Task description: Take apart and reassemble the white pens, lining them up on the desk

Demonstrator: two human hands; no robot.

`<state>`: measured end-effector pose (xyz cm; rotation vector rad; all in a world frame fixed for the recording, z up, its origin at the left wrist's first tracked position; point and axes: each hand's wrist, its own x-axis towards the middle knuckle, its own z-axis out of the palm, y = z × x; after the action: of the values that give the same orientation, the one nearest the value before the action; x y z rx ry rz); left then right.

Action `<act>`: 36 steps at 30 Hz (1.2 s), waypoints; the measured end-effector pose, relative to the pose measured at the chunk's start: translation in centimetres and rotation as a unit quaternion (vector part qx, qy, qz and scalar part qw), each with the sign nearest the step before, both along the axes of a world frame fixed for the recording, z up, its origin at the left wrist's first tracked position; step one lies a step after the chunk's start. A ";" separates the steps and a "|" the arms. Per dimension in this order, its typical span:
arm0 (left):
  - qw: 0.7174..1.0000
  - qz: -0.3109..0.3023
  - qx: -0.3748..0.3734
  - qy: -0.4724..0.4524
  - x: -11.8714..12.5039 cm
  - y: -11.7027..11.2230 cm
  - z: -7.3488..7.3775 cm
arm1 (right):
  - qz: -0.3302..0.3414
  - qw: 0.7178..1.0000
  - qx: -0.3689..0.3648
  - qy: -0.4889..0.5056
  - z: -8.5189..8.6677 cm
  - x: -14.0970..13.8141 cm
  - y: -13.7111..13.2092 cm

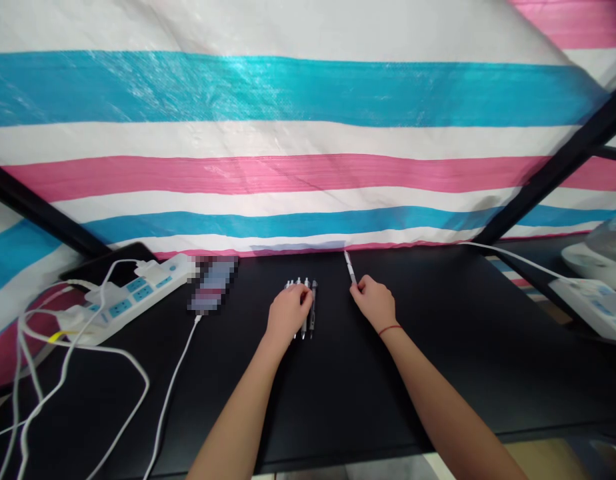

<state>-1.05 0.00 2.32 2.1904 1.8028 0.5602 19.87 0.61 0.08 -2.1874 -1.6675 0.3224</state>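
Several pens (308, 308) lie side by side on the black table (438, 347), tips pointing away from me. My left hand (289, 313) rests curled on top of them, its fingers closed over their barrels. My right hand (374, 301) is a little to the right, pinching the near end of a single white pen (349, 267) that points away toward the striped sheet. A thin red band circles my right wrist.
A white power strip (138, 293) with plugs and tangled white cables (63, 360) lies at the left. A phone (213, 285) on a cable sits beside it. A striped blue, pink and white tarp (308, 167) hangs behind. Another power strip (588, 300) lies at the right.
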 end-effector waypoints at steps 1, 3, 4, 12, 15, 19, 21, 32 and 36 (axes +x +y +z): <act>1.000 -0.001 -0.002 0.009 0.0 0.0 -0.1 | 0.000 1.000 -0.001 -0.001 0.0 0.0 0.0; 0.999 -0.005 0.001 0.034 0.0 0.0 -0.1 | 0.001 1.000 0.000 0.000 0.1 0.0 0.0; 0.999 -0.006 0.006 0.049 0.0 -0.1 0.0 | 0.000 1.000 0.002 0.004 0.1 0.0 0.0; 0.991 -0.002 0.011 0.137 1.4 -1.1 -0.2 | 0.005 0.992 0.084 0.097 0.5 -0.1 -0.6; 0.992 -0.013 0.018 0.126 1.7 -1.2 -0.4 | 0.066 0.983 0.106 0.133 0.7 -0.3 -0.8; 0.992 -0.096 0.055 0.059 1.9 -1.3 0.0 | 0.112 0.944 0.087 0.297 1.1 -0.5 -0.8; 0.988 -0.134 0.068 0.026 2.1 -1.5 0.5 | 0.118 0.901 0.048 0.414 1.4 -0.4 -0.6; 0.992 -0.115 -0.015 -0.044 2.4 -1.3 1.1 | 0.084 0.830 0.051 0.548 2.2 1.2 -0.3; 0.992 -0.115 -0.019 -0.056 2.1 -1.0 1.1 | 0.148 0.846 0.072 0.508 2.1 1.6 -0.3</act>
<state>1.06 -0.98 3.46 2.2518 1.4669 0.5785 21.49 0.34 2.21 -1.2045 -1.2830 1.1520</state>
